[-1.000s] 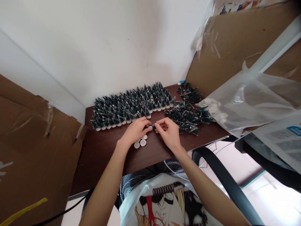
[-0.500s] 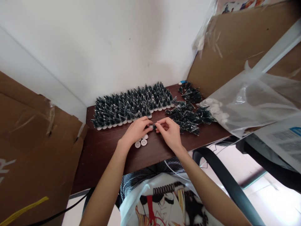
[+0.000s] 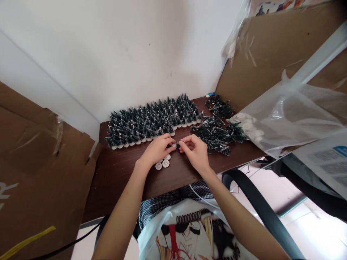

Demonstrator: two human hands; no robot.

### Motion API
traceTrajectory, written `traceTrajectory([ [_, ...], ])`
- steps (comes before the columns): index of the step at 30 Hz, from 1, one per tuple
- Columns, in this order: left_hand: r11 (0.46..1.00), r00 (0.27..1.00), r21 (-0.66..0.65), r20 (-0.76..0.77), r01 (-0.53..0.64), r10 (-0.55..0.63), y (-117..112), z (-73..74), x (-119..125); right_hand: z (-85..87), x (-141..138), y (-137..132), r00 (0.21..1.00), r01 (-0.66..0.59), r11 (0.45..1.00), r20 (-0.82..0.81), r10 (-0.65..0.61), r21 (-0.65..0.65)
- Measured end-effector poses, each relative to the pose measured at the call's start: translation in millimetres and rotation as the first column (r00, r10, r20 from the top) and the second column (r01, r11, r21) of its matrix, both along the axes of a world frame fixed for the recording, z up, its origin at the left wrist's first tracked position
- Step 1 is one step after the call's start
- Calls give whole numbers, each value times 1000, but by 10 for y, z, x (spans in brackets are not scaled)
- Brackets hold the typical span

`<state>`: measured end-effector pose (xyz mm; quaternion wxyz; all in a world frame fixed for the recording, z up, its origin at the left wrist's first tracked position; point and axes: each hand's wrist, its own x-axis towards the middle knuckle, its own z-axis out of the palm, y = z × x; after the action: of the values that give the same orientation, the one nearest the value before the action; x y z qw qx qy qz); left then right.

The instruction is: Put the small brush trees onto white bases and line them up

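dark green and bristly, a small tree (image 3: 177,145) lies between both hands, near the middle of the tabletop (image 3: 119,173), mostly hidden by fingers. the right hand (image 3: 194,150) pinches it between thumb and forefinger; the left hand (image 3: 158,148) pinches a pale bit (image 3: 174,145) at its other end, perhaps a disc, too small to be sure. gripping both ends probably steadies so slight a thing.

with that tree as the dial's centre, loose discs (image 3: 166,164), white and round, lie towards seven o'clock, just below the left hand, likely for a short reach. loose trees (image 3: 213,134) lie heaped at two to three o'clock, near the right hand, seemingly for the same reason, a clear bag (image 3: 273,112) of more discs beyond them. upright trees (image 3: 146,124), pointed and white-flecked, crowd from nine to one o'clock, white discs under the front ones; such close rows probably save room.
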<state>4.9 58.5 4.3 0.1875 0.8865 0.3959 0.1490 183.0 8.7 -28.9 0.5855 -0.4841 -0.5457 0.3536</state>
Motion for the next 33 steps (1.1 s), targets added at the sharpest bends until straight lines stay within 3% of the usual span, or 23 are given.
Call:
traceTrajectory([
  [9, 1000, 1000, -8, 20, -17, 17, -23, 21, 5, 5, 3, -10, 1000, 1, 1000, 28, -1, 25],
  [18, 1000, 999, -17, 39, 1, 0, -10, 20, 2, 35, 14, -21, 984, 131, 989, 114, -139, 74],
  [33, 998, 997, -44, 67, 40, -37, -5, 39, -6, 39, 24, -32, 986, 129, 989, 97, -136, 75],
])
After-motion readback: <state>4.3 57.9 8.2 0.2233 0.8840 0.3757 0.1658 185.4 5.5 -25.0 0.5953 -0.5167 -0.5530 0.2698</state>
